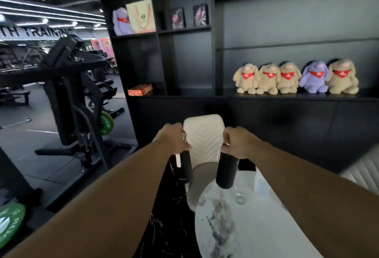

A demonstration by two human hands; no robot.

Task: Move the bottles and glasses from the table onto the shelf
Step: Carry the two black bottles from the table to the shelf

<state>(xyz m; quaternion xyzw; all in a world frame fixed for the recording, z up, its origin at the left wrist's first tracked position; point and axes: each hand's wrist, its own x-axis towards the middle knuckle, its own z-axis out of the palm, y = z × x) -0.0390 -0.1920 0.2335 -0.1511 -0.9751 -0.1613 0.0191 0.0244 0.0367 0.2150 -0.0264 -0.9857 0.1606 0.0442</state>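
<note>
My left hand (pixel 174 139) grips the top of a black bottle (pixel 185 167) that hangs below it, above the table's far left edge. My right hand (pixel 239 141) grips the top of a second black bottle (pixel 226 170), held over the far end of the white marble table (pixel 256 231). A clear glass (pixel 240 197) stands on the table just under the right bottle. Another pale, blurred glass (pixel 261 186) stands beside my right forearm. The black shelf unit (pixel 287 96) rises beyond the table.
A white quilted chair (pixel 203 134) stands between table and shelf; another chair (pixel 363 171) is at the right. Several plush rabbits (pixel 295 78) line the shelf's right part. An orange box (pixel 140 89) lies in a left compartment. Gym machines (pixel 67 85) fill the left.
</note>
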